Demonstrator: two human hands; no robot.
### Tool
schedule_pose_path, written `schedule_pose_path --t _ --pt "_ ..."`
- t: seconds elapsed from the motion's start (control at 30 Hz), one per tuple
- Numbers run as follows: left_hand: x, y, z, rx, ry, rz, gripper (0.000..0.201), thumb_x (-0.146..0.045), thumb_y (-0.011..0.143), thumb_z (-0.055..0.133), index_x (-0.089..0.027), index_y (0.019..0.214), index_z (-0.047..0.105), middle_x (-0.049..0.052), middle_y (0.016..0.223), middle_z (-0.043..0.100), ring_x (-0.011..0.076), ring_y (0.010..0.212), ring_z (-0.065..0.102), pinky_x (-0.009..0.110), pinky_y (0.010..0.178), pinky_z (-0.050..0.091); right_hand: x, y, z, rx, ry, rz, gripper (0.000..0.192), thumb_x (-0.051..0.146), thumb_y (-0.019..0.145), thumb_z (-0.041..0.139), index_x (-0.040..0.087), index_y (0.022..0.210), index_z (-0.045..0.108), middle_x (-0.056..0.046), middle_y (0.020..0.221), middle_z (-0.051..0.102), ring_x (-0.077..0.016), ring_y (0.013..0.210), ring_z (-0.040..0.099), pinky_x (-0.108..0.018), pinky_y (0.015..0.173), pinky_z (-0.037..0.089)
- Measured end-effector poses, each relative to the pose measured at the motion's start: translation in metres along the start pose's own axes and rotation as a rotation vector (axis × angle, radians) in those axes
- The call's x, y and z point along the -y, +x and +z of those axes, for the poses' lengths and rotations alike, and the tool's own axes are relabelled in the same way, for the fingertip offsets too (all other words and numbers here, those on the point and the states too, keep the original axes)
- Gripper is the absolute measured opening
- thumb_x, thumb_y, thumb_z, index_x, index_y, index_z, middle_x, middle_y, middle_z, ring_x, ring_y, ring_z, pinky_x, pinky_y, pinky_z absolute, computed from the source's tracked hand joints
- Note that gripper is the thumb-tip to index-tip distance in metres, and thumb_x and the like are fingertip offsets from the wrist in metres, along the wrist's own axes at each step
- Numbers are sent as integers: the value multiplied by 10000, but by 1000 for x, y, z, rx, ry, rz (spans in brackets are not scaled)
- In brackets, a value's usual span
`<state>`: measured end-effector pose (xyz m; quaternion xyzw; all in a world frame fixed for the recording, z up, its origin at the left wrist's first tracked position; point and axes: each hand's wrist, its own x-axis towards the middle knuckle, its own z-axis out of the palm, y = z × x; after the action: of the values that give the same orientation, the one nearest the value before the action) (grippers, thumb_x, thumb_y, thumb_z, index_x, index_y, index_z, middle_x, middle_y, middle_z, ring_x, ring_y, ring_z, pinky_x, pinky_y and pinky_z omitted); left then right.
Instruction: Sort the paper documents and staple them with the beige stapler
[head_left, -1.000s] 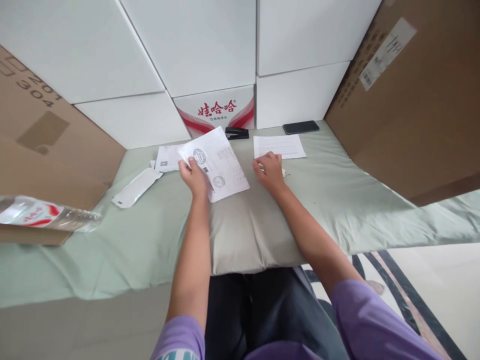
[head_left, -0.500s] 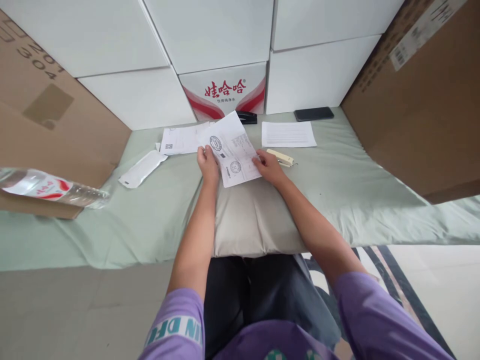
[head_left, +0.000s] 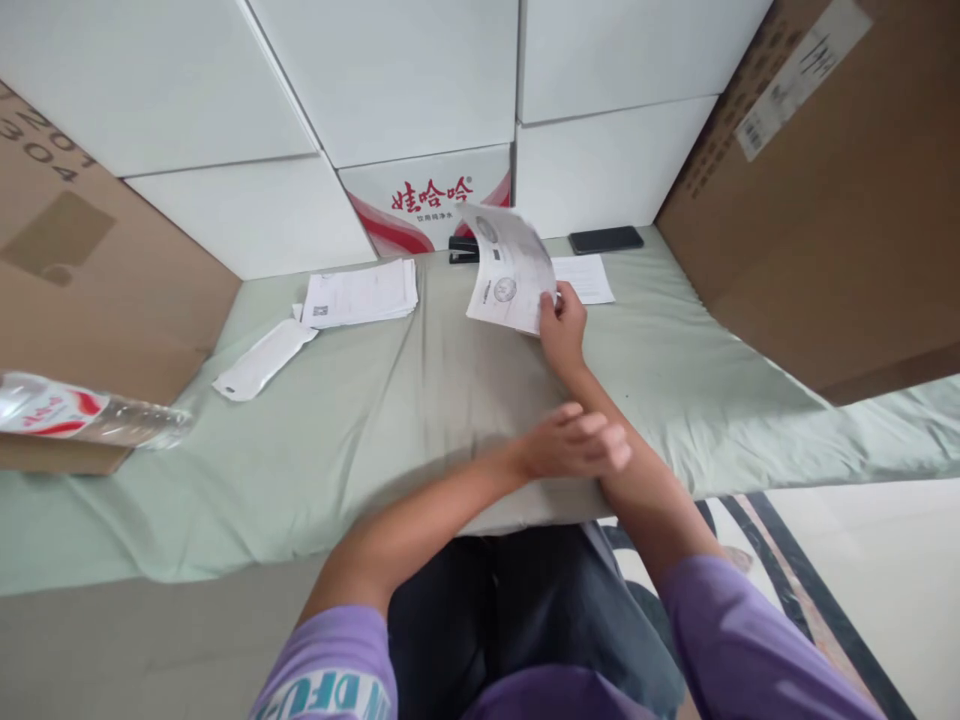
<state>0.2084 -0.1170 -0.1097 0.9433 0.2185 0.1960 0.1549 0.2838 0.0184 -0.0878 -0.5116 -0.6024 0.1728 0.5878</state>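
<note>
My right hand [head_left: 564, 325] grips the lower right edge of a printed paper [head_left: 514, 275] with round stamps on it. The paper is lifted and bends over at its top. My left hand [head_left: 576, 443] is at my right forearm with its fingers stretched out and somewhat blurred; nothing shows in it. Behind the held paper lies a black stapler [head_left: 463, 250], partly covered. A second set of printed sheets [head_left: 589, 278] lies to the right, partly hidden by the paper and my right hand. To the left is a stack of papers [head_left: 360, 292] with a QR code.
A white packet [head_left: 264, 360] lies left of the stack, and a phone [head_left: 606, 239] at the back right. A water bottle [head_left: 90, 410] lies at far left. Cardboard boxes [head_left: 825, 230] flank the green-covered surface [head_left: 300, 470]; white boxes [head_left: 390, 70] stand behind.
My left hand has let go of the paper and moved down and right to my right forearm. The paper has swung right in my right hand. The cream stapler is now out of sight.
</note>
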Motion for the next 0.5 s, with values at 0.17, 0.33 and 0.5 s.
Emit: schedule_pose_path --t 0.17,0.33,0.5 --pt "-36 3 12 31 60 480 238 -217 1005 435 -306 1073 644 24 1127 710 144 853 607 328 689 399 -19 17 -13 -138 91 149 270 495 922 503 238 841 490 53 654 301 -136 586 372 -279 571 412" --pt "-63 -3 19 -24 16 449 232 -209 977 449 -207 1086 654 60 1140 692 160 911 609 316 737 454 -50 35 -27 -244 244 386 175 397 881 526 228 869 482 66 628 376 -101 496 368 -226 431 356" --pt "-75 -8 29 78 -163 406 159 -221 896 517 -209 983 649 62 1103 704 162 944 651 300 756 484 -76 42 -33 -274 333 505 141 333 817 547 229 854 460 75 592 407 -85 450 363 -197 382 278"
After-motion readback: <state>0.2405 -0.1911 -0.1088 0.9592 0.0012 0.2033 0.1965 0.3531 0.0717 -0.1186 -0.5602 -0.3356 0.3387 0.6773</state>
